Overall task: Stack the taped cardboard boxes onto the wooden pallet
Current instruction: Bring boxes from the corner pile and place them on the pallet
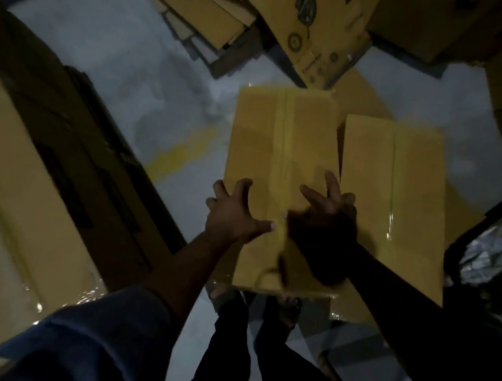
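You had both hands over the taped box [282, 139], which stood on the floor [106, 51] just right of the yellow floor mark [178, 154]. Its tape seam [285, 127] ran away from you. The left hand [236, 212] was spread wide at the box's near-left edge, thumb lying across the top face. The right hand [328, 211] was also splayed, above the top near the right edge. Motion blur made it impossible to tell whether either palm touched the cardboard. Nothing was gripped.

The second taped box [392, 173] sat just beside the first on its right, so there looked to be little room for your right fingers on that side. You probably needed to slide or tip the first box toward the left to open a gap before getting a hold.

A grip on opposite side faces, low down or under the bottom edges, looked better than pressing on the top flaps, since glossy tape offers poor friction. Your feet [289, 306] were under the near edge, so a slip could have landed on them.

The pallet was not in view. The tall wrapped stack [9, 185] stood along your left, and loose printed cardboard [315, 26] lay beyond the box, so the clearest way out looked like the bare floor on the left.
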`<action>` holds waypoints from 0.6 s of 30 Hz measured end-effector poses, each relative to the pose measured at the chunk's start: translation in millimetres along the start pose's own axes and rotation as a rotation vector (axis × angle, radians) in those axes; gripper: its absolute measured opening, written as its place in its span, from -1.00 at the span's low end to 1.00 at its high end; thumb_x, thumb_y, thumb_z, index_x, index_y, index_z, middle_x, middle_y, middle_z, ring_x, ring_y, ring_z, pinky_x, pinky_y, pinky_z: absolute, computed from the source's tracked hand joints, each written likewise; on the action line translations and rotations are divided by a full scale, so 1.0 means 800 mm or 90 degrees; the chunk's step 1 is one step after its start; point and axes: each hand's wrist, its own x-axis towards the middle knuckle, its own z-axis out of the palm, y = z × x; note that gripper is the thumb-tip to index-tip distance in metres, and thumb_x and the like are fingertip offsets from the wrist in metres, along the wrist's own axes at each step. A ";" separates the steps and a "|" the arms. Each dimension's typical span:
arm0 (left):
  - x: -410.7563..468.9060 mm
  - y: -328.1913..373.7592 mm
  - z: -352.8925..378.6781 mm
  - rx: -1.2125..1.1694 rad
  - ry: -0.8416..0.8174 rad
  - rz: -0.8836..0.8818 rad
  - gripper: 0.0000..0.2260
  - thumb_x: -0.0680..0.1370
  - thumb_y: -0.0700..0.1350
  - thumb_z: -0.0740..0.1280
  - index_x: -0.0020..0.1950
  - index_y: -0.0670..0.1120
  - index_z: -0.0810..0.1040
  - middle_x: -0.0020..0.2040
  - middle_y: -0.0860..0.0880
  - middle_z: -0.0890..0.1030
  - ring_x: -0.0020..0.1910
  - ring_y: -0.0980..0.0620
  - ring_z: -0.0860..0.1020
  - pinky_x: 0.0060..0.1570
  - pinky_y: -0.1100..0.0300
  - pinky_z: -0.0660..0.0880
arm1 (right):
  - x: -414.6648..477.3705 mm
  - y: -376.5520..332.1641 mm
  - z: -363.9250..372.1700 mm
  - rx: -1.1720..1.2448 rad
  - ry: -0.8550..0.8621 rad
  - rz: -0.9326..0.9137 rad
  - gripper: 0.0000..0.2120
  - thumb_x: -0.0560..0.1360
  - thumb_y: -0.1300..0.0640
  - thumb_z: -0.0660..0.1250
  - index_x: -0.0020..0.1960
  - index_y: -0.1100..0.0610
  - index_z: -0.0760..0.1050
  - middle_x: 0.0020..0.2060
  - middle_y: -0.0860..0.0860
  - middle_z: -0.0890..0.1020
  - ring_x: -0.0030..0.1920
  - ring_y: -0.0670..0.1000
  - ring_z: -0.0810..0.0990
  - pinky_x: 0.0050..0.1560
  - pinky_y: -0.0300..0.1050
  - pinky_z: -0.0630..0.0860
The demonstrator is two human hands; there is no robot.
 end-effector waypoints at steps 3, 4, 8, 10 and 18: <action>-0.055 0.010 -0.041 -0.063 0.027 -0.049 0.03 0.24 0.45 0.55 0.59 0.22 0.15 0.51 -0.09 0.07 0.46 -0.36 0.22 0.28 -0.20 0.45 | -0.007 -0.037 -0.062 -0.022 -0.015 -0.060 -0.25 0.33 -0.59 0.18 0.43 -0.30 0.41 0.60 -0.11 0.10 0.38 0.26 0.30 0.39 0.21 0.33; -0.079 0.013 -0.055 -0.085 0.037 -0.066 0.04 0.24 0.46 0.54 0.60 0.23 0.15 0.52 -0.08 0.07 0.48 -0.35 0.21 0.29 -0.19 0.45 | -0.014 -0.052 -0.084 -0.029 -0.013 -0.079 -0.26 0.33 -0.59 0.19 0.42 -0.30 0.43 0.60 -0.13 0.12 0.37 0.26 0.29 0.39 0.18 0.31; -0.171 0.027 -0.119 -0.153 0.113 -0.092 0.03 0.23 0.48 0.52 0.59 0.27 0.17 0.54 -0.06 0.07 0.51 -0.31 0.20 0.32 -0.18 0.45 | -0.057 -0.111 -0.174 -0.031 0.034 -0.174 -0.35 0.33 -0.52 0.30 0.35 -0.28 0.52 0.55 -0.18 0.22 0.36 0.20 0.29 0.36 0.07 0.29; -0.215 0.034 -0.154 -0.159 0.168 -0.092 0.01 0.23 0.46 0.53 0.58 0.28 0.18 0.55 -0.08 0.05 0.50 -0.31 0.19 0.32 -0.16 0.45 | -0.081 -0.140 -0.210 -0.031 0.045 -0.201 -0.36 0.33 -0.51 0.31 0.33 -0.27 0.55 0.53 -0.22 0.25 0.35 0.18 0.27 0.32 0.05 0.34; -0.347 -0.019 -0.287 -0.168 0.371 -0.117 -0.04 0.20 0.45 0.54 0.52 0.36 0.20 0.61 -0.06 -0.06 0.55 -0.29 0.14 0.33 -0.20 0.47 | -0.153 -0.299 -0.276 -0.005 0.146 -0.335 -0.35 0.35 -0.49 0.31 0.36 -0.24 0.52 0.52 -0.17 0.28 0.32 0.16 0.25 0.25 0.08 0.40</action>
